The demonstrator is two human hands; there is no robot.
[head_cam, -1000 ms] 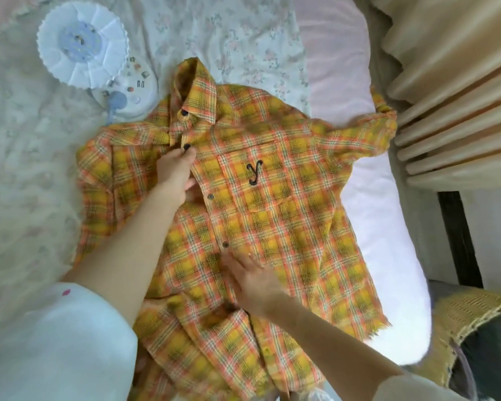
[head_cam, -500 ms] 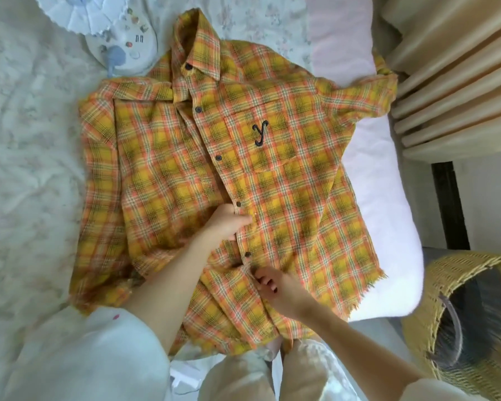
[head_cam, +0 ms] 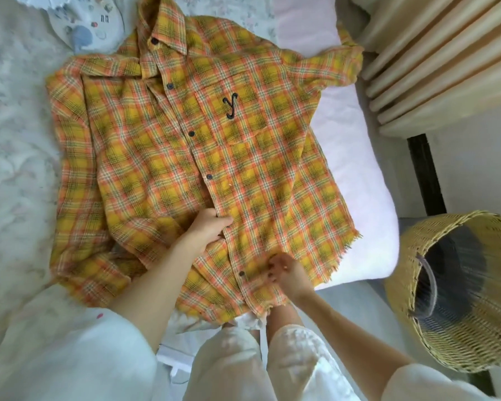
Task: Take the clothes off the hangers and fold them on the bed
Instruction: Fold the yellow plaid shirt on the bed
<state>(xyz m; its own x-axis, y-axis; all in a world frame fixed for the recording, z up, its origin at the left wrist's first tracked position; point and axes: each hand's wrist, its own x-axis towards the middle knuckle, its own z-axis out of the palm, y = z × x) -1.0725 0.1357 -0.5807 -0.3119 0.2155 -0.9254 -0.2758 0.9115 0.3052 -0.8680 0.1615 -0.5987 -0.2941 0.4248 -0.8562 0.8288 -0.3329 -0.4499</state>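
Fingers of the left hand (head_cam: 210,231) pinch the plaid shirt (head_cam: 162,157) at its placket while the right hand (head_cam: 284,273), just below it, grips the hem, likely squaring both fronts on the bed (head_cam: 356,157) before folding.

A yellow-and-orange plaid button-up shirt (head_cam: 162,146) lies front-up and spread flat on the white floral-covered bed (head_cam: 15,146). The left hand (head_cam: 207,231) pinches its button placket, the right hand (head_cam: 284,272) grips fabric near the frayed hem. A woven yellow wicker basket (head_cam: 460,340) stands beside the bed.
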